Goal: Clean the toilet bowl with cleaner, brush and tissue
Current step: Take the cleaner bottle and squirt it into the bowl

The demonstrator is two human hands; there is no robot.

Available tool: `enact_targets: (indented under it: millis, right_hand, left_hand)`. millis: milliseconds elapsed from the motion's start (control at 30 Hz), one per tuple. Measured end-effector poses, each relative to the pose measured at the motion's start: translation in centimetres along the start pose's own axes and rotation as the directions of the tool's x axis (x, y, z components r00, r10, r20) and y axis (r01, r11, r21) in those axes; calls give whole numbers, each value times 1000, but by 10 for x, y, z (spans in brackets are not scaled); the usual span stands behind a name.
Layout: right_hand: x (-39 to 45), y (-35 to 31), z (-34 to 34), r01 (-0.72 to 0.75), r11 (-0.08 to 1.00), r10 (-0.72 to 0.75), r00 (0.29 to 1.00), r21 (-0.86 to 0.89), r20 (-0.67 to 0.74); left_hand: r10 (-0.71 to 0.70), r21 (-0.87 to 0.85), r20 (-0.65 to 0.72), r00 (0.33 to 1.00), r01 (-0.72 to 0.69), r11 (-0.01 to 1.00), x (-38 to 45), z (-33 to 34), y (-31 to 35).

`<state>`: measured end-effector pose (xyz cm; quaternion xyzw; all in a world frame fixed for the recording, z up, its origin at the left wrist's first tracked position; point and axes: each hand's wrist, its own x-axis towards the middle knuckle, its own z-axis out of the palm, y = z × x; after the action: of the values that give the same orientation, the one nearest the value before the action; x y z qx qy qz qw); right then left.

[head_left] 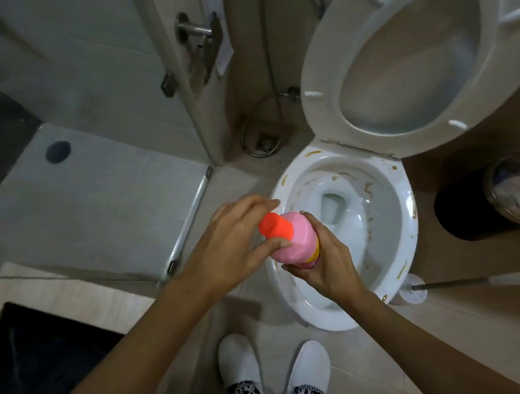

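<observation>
A pink cleaner bottle with an orange-red cap is held tilted over the left rim of the white toilet bowl. My right hand grips the bottle's body from below. My left hand curls around the cap, thumb at its base. Brown streaks mark the bowl's rim and inner wall. The seat and lid stand raised. A toilet brush lies on the floor right of the bowl, its white handle pointing right. No tissue shows in my hands.
A dark round bin with crumpled paper inside stands right of the toilet. A hose and floor drain sit behind the bowl. A glass shower door is at left, a dark mat at lower left. My white shoes stand before the bowl.
</observation>
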<state>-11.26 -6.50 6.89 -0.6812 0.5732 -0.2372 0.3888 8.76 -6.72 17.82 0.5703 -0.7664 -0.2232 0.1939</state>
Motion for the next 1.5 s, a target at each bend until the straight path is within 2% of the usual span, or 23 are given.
enact_targets:
  millis: [133, 267, 367, 567, 767, 1000, 1100, 1300, 1500]
  right_hand:
    - [-1, -13, 22, 53, 999, -53, 996, -1, 72]
    - [-9, -25, 48, 68, 997, -71, 993, 30, 94]
    - [-17, -39, 67, 112, 994, -113, 986, 16, 120]
    - [-36, -88, 107, 183, 983, -178, 966, -7, 186]
    - [-52, -153, 162, 262, 965, -259, 937, 19, 232]
    - [-70, -226, 241, 351, 934, -354, 874, 71, 332]
    - [-78, -250, 278, 373, 922, -382, 836, 101, 394]
    - [-93, -289, 346, 393, 897, -442, 786, 202, 432]
    - [-109, -318, 406, 373, 893, -449, 776, 251, 443]
  left_hand:
    - [-83, 54, -59, 995, 86, 995, -25, -6, -14]
    - [19, -12, -31, 999, -20, 1000, -54, -11, -34]
    - [-49, -64, -22, 999, 47, 997, -86, -20, -48]
    - [-129, -30, -176, 976, 126, 992, -152, -61, -66]
    - [-171, -30, -227, 959, 168, 985, -222, -115, -91]
    - [-233, 10, -380, 895, 256, 967, -309, -162, -118]
    - [-293, -20, -395, 871, 311, 950, -346, -172, -137]
    - [-369, -9, -422, 828, 403, 915, -399, -189, -175]
    - [-431, 52, -453, 780, 506, 861, -436, -205, -200]
